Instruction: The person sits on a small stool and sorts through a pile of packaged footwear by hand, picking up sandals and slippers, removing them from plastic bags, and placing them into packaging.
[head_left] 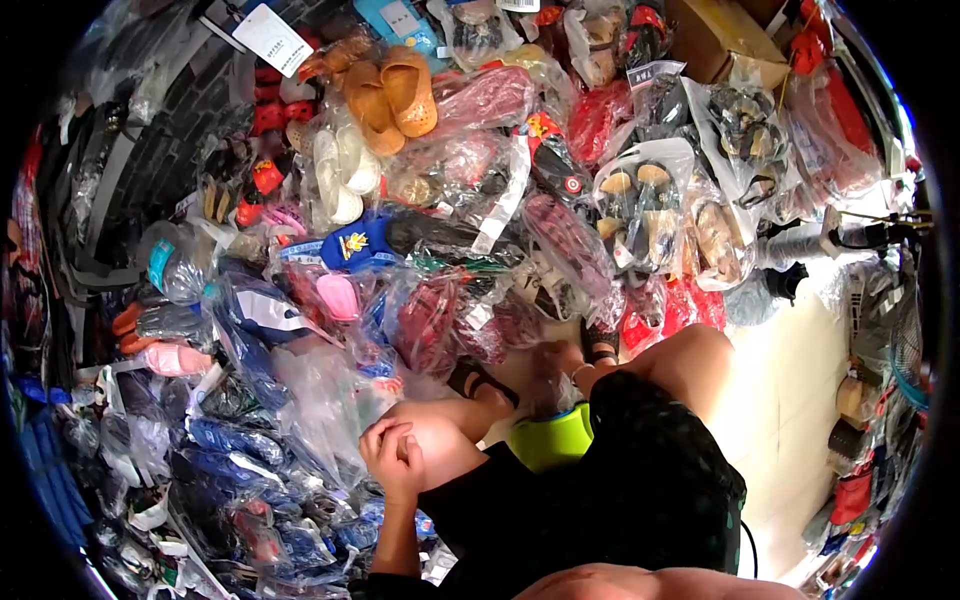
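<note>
My left hand point(394, 455) rests on my bent left knee with its fingers curled over it and nothing held. Low between my legs, my right hand point(566, 358) closes on a clear plastic bag point(549, 393); what the bag contains is unclear. A bright yellow-green object point(550, 438) lies below it, partly hidden by my dark shorts. Nearest to my hands are my feet in dark sandals point(482, 384) and a bagged dark red pair of shoes point(428, 322). A pink item point(338, 297) sits beyond, to the left.
Bagged footwear heaps the floor ahead and to the left, including orange clogs point(408, 92), white shoes point(342, 175) and bagged sandals point(640, 205). A cardboard box point(725, 42) stands at the back. Pale floor point(775, 430) shows on the right. A clear bottle point(175, 262) lies left.
</note>
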